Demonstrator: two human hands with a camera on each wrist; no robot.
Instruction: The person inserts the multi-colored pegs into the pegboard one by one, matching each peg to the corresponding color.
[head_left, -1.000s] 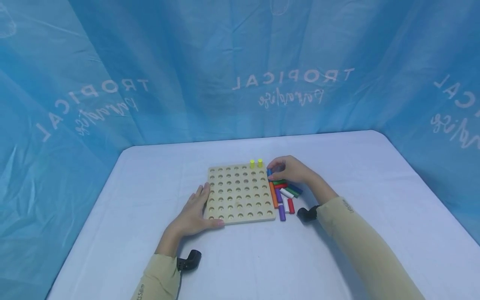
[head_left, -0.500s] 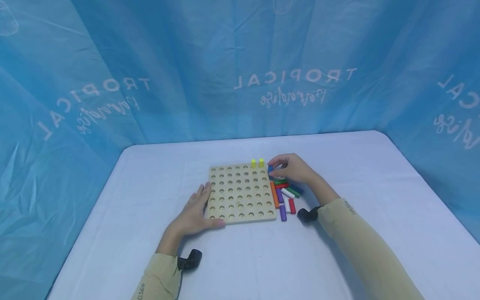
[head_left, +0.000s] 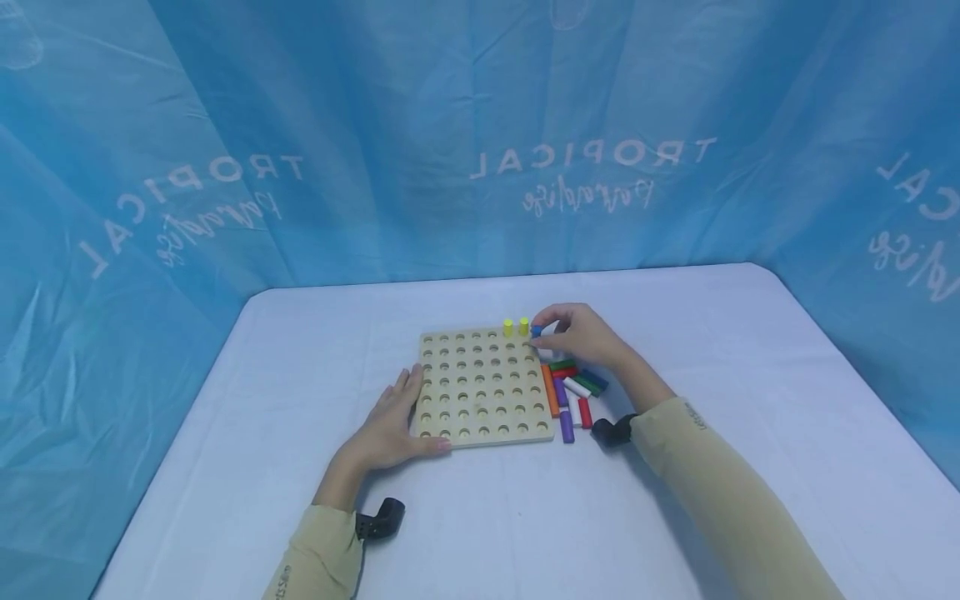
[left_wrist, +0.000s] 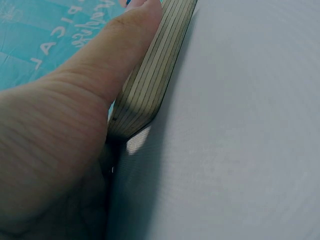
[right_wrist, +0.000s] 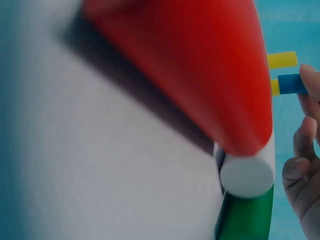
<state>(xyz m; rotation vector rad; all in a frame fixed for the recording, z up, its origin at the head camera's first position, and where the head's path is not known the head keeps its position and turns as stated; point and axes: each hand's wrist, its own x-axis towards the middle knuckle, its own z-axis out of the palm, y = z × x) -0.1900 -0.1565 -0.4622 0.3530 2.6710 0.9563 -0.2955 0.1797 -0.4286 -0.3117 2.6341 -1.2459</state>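
Note:
A pale wooden board with rows of round holes lies on the table. My left hand rests at its near left corner, fingers along the left side and thumb on the front edge; the left wrist view shows the thumb against the layered edge. My right hand pinches a blue peg between thumb and fingertips, over the board's far right corner. Two yellow pegs stand upright in the far row, just left of the blue one.
Loose pegs lie right of the board: an orange peg, purple pegs, white, green, blue and a red peg. White cloth covers the table; a blue curtain hangs behind.
My right hand has lifted the blue peg from beside the board's right edge, stood it upright and moved it slightly away and left to the far right corner. My left hand stays put.

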